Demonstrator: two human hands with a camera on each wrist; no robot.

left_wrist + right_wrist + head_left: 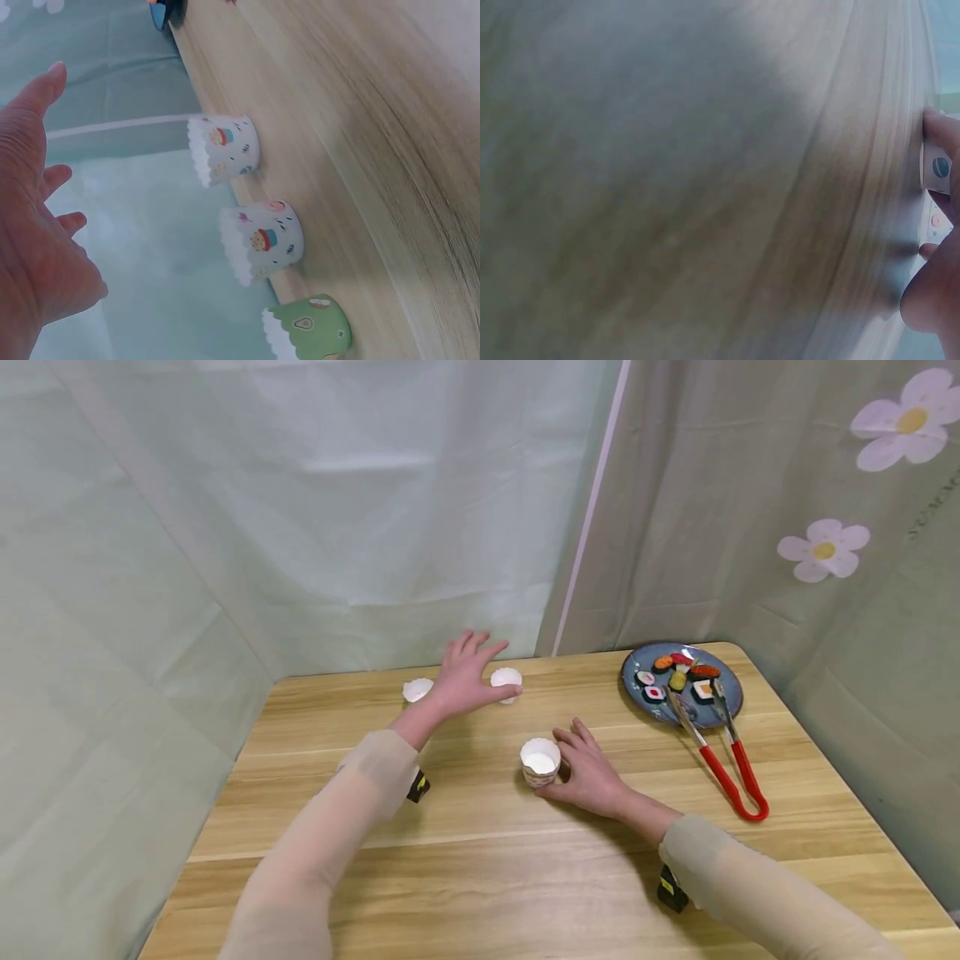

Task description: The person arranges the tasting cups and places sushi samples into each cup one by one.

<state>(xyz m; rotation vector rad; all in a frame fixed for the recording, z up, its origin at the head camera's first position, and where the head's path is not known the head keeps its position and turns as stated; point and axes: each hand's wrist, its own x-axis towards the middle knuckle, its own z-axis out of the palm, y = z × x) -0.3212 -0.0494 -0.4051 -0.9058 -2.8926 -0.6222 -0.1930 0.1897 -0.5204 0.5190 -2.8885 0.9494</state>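
Note:
In the head view, my right hand [588, 777] holds a patterned paper baking cup [540, 760] between thumb and fingers, upright at the table. The right wrist view shows only part of that cup [936, 166] beside my fingers. My left hand [468, 681] is spread above the far side of the table, holding nothing. Near it are a white paper cup [506, 678] and another cup [417, 690]. The left wrist view shows a row of two white cupcake-print cups [225, 148] and a green avocado-print cup [319, 326], apart from the left hand [37, 210].
At the back right, a blue plate [637, 702] bears several sushi pieces [705, 671]. Red-handled tongs [720, 772] rest with their tips on it. Curtains [360, 527] hang behind the wooden table [465, 877]. Each wrist carries a small black device [671, 892].

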